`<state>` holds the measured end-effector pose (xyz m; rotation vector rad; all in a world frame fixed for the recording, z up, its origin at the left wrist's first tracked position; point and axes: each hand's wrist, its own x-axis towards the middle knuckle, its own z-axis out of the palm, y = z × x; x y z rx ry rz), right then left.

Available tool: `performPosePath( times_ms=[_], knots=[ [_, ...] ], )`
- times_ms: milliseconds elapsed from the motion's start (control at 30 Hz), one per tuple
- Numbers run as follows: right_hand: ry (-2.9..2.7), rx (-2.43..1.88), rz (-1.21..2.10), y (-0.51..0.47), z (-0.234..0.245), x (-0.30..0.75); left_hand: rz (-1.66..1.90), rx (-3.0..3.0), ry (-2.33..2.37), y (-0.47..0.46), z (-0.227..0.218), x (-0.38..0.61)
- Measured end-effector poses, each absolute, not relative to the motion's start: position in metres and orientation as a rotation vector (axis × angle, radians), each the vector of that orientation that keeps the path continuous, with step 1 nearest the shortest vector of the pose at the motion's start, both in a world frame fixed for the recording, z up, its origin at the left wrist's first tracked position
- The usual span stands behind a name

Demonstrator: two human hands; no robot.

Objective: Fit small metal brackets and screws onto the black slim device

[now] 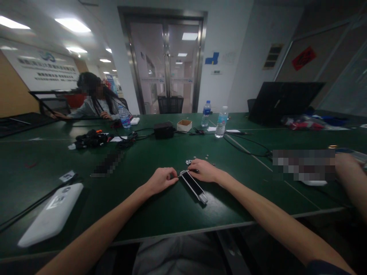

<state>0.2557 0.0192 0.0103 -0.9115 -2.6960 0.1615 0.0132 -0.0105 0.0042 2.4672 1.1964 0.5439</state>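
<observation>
bare forearms reach across the surface, where a slim black device lies, its far end pinched by the right grip, the left grip curled closed beside it.

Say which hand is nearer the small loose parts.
Right. The right hand lies just in front of the loose parts; the left hand is farther, to their left and nearer the camera.
</observation>
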Motion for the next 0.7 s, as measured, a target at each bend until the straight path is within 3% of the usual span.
performPosePath(
  times_ms=[700],
  knots=[
    [-2.763,-0.864,-0.045,0.0149,0.0121,0.2515,0.611,2.165,1.340,-0.0080,0.0069,0.0098]
  ],
)
